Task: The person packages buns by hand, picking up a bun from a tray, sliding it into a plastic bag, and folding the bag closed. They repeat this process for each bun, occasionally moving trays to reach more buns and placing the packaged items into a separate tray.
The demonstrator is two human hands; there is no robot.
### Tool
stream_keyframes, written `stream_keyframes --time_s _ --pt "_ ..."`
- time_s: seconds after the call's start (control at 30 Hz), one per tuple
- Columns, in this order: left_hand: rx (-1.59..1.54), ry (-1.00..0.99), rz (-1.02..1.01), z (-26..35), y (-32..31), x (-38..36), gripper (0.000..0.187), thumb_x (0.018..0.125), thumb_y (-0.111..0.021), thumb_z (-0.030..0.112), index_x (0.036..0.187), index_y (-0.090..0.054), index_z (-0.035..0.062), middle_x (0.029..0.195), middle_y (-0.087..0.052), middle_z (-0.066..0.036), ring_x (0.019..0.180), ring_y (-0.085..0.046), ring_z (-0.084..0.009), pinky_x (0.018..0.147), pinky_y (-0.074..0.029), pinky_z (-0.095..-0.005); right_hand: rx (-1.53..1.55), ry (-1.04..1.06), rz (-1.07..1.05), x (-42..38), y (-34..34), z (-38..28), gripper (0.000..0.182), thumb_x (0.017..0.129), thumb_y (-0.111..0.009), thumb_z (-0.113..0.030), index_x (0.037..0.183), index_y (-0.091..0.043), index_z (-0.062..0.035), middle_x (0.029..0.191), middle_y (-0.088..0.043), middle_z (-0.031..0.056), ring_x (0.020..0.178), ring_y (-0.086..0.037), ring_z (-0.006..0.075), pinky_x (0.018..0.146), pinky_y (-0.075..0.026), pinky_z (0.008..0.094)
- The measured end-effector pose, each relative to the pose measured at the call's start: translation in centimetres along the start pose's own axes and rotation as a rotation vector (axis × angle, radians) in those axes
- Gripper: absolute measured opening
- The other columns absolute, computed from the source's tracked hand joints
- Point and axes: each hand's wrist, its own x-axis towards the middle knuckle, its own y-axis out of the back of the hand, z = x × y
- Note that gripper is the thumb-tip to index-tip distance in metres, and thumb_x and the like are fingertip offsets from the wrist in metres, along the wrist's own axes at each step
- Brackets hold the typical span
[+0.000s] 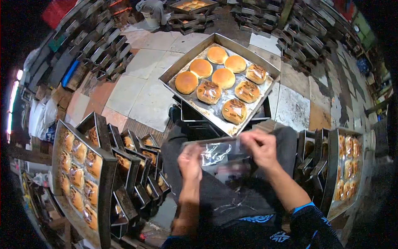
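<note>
Between my two hands a clear plastic bag [216,153] is stretched above my lap. My left hand [190,160], blurred by motion, is closed on the bag's left edge. At the bag's upper right, my right hand [261,147] has its fingers pinched together on it. Just beyond my hands a metal tray [182,66] lies tilted on dark trays. It holds several bare round buns [186,82] toward the back and left, and several buns in printed clear wrappers [234,111] toward the front and right.
Stacked trays of wrapped buns stand at the left [108,178] and at the right [331,166]. More stacked trays [103,54] line the back. A white bucket [151,18] is at the top, on the tiled floor [151,101].
</note>
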Motion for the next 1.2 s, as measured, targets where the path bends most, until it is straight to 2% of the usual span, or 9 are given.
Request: stream_keyframes --time_s 0.2,0.27,0.4,0.53,0.73,0.87,1.03,1.1,1.2 --pt "-0.096 -0.267 0.378 2.9 4.1 4.1 0.006 0.089 -0.066 0.004 0.092 -0.061 0.0022 0.083 -0.064 -0.004 0.061 -0.051 -0.0057 0.053 -0.040 -0.0189 -0.103 0.284 -0.338 9.3 -6.4 0.6 0.021 0.091 -0.064 -0.021 0.097 -0.073 -0.0026 0.085 -0.069 0.0097 0.078 -0.064 0.0199 0.075 -0.049 0.0320" --pt "-0.133 -0.277 0.380 1.4 6.8 5.4 0.006 0.090 -0.064 0.006 0.096 -0.061 0.0041 0.083 -0.062 -0.003 0.063 -0.052 -0.0071 0.056 -0.042 -0.0189 -0.114 -0.096 -0.259 18.2 -8.7 3.6 0.047 0.095 -0.054 -0.044 0.095 -0.071 -0.0003 0.084 -0.070 0.0094 0.079 -0.063 0.0168 0.076 -0.049 0.0335" --pt "-0.084 -0.116 0.571 2.7 4.8 5.9 0.009 0.095 -0.056 0.009 0.103 -0.058 0.0047 0.086 -0.062 -0.003 0.065 -0.055 -0.0121 0.061 -0.048 -0.0236 -0.591 -0.140 -0.287 35.5 -12.1 14.4 0.052 0.089 -0.053 -0.046 0.109 -0.068 -0.0009 0.104 -0.069 0.0216 0.102 -0.066 0.0341 0.089 -0.049 0.0400" --pt "0.003 -0.207 0.310 0.3 7.8 5.2 0.016 0.099 -0.053 0.018 0.113 -0.055 0.0093 0.111 -0.058 -0.005 0.094 -0.058 -0.0149 0.076 -0.052 -0.0338 -0.722 -0.363 -0.274 43.3 -15.0 17.5 0.057 0.093 -0.051 -0.049 0.115 -0.064 0.0024 0.119 -0.063 0.0189 0.107 -0.061 0.0271 0.092 -0.045 0.0394" --pt "-0.075 -0.257 0.172 0.6 7.4 4.8 0.023 0.099 -0.053 0.022 0.120 -0.048 0.0132 0.117 -0.055 -0.006 0.090 -0.059 -0.0187 0.077 -0.053 -0.0353 -0.427 -0.414 -0.537 42.2 -13.7 13.8 0.038 0.097 -0.052 -0.033 0.111 -0.062 0.0007 0.105 -0.067 0.0106 0.094 -0.066 0.0201 0.079 -0.052 0.0316" --pt "-0.136 -0.180 0.356 3.1 4.6 6.2 0.010 0.092 -0.063 0.010 0.093 -0.061 -0.0002 0.076 -0.065 -0.008 0.064 -0.059 -0.0111 0.058 -0.048 -0.0248 -0.045 -0.664 -0.099 38.8 -10.0 16.1 0.033 0.099 -0.043 -0.027 0.113 -0.058 -0.0008 0.105 -0.068 0.0120 0.094 -0.067 0.0245 0.085 -0.054 0.0390" --pt "-0.099 -0.124 0.300 2.3 5.2 6.0 0.010 0.095 -0.061 0.011 0.098 -0.061 0.0015 0.087 -0.063 -0.003 0.072 -0.057 -0.0089 0.063 -0.047 -0.0222 0.771 -0.556 0.277 31.1 -5.9 10.2 0.045 0.098 -0.045 -0.036 0.119 -0.054 0.0029 0.117 -0.062 0.0170 0.105 -0.063 0.0275 0.094 -0.051 0.0386" --pt "-0.102 -0.209 0.396 2.4 4.0 6.3 0.016 0.092 -0.066 0.015 0.094 -0.064 -0.0011 0.075 -0.062 -0.002 0.060 -0.054 -0.0081 0.051 -0.042 -0.0218 1.076 -0.532 0.014 25.5 -3.2 7.0 0.057 0.094 -0.052 -0.041 0.115 -0.054 0.0122 0.115 -0.062 0.0200 0.107 -0.061 0.0279 0.097 -0.049 0.0351" --pt "-0.001 -0.194 0.382 2.9 3.4 6.2 0.017 0.093 -0.066 0.017 0.095 -0.064 0.0000 0.075 -0.062 -0.001 0.060 -0.054 -0.0067 0.049 -0.041 -0.0215 1.002 -0.535 -0.270 15.4 -2.1 6.6 0.017 0.080 -0.069 -0.022 0.080 -0.058 -0.0085 0.101 -0.065 0.0082 0.092 -0.064 0.0225 0.091 -0.052 0.0397"
